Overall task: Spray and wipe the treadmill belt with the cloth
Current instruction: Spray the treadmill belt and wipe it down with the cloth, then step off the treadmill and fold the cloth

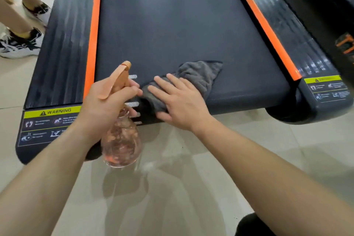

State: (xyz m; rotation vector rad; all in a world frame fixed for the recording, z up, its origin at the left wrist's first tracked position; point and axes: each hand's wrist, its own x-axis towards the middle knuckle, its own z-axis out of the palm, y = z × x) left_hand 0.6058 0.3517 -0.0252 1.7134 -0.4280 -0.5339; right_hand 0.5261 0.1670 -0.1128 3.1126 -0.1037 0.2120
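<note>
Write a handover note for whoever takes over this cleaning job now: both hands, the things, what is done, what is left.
Left hand grips the spray bottle at its neck, at the near end of the treadmill belt.
Right hand presses flat on the grey cloth there.
Done: cloth on belt; sprayed area cannot be told.
Left: likely wiping the belt farther up.

Cloth [199, 76] on the belt's [172, 25] near end under the right hand [178, 101], spray bottle [121, 140] just left.
</note>
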